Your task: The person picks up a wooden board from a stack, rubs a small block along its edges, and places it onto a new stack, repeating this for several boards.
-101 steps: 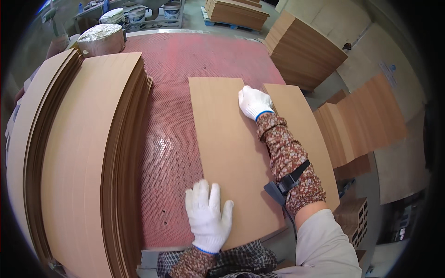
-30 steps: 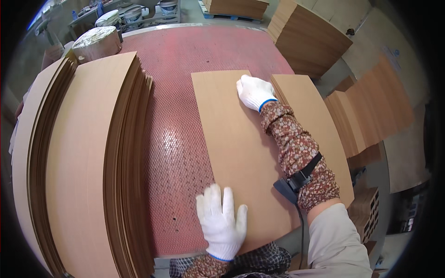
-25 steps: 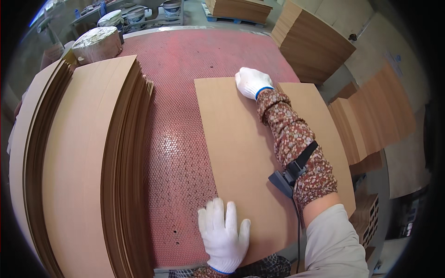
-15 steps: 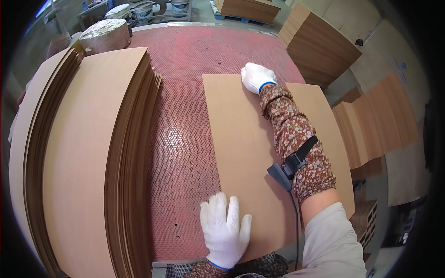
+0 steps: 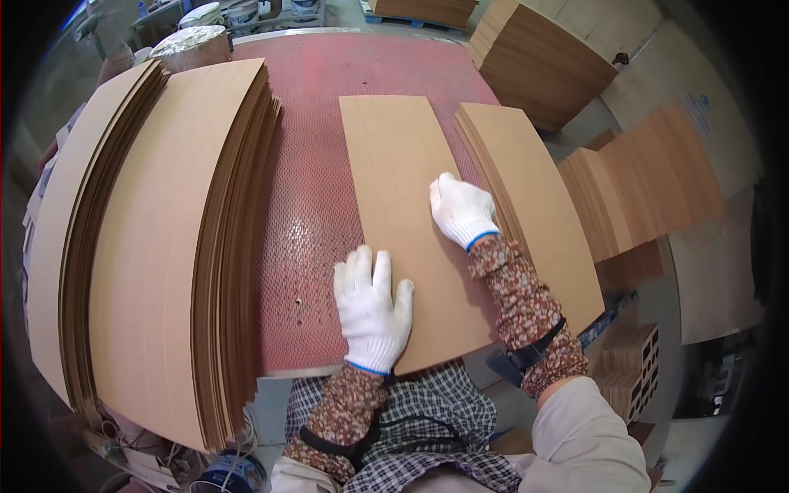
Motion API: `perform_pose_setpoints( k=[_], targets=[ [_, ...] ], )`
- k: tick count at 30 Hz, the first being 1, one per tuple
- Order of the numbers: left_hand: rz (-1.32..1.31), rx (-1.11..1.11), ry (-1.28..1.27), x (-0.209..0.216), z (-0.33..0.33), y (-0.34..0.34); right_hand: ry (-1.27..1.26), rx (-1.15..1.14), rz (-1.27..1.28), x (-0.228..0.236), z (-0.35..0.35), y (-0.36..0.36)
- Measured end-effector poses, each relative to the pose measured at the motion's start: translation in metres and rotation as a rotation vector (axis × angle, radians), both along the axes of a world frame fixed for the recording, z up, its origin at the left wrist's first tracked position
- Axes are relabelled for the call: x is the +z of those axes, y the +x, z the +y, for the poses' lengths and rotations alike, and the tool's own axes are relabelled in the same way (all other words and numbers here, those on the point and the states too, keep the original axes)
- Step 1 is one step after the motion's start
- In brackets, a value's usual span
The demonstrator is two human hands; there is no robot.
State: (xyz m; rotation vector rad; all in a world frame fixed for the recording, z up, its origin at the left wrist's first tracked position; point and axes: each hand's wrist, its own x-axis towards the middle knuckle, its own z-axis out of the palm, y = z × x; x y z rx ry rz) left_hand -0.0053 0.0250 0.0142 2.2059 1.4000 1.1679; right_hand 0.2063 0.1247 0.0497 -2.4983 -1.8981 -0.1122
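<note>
A long tan wood panel (image 5: 394,156) lies lengthwise on a red mesh-patterned tabletop (image 5: 308,255). My left hand (image 5: 374,316), in a white knit glove, lies flat on the panel's near left part, fingers stretched and slightly apart. Over the panel's right edge, about halfway along, my right hand (image 5: 462,209) is curled closed in a matching glove. What its fingers hold, if anything, is hidden. Just right of it lies a low stack of similar panels (image 5: 534,197).
Tall panel stacks (image 5: 156,222) line the table's left side. A foil-topped round bundle (image 5: 193,49) sits behind them. Beyond the table's right edge stand more board stacks (image 5: 538,62) and a striped pile (image 5: 641,193). A blue bucket (image 5: 230,474) is below, at the near left.
My right hand has come nearer along the panel's right edge from its far end, still closed. My left hand stays flat on the near left part. The view has shifted, showing more near me.
</note>
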Motion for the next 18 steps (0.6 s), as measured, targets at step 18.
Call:
perform_pose_setpoints(
  k=[18],
  targets=[
    [0.021, 0.046, 0.08, -0.012, -0.038, -0.005, 0.332, 0.042, 0.062, -0.028, -0.303, -0.052]
  ],
)
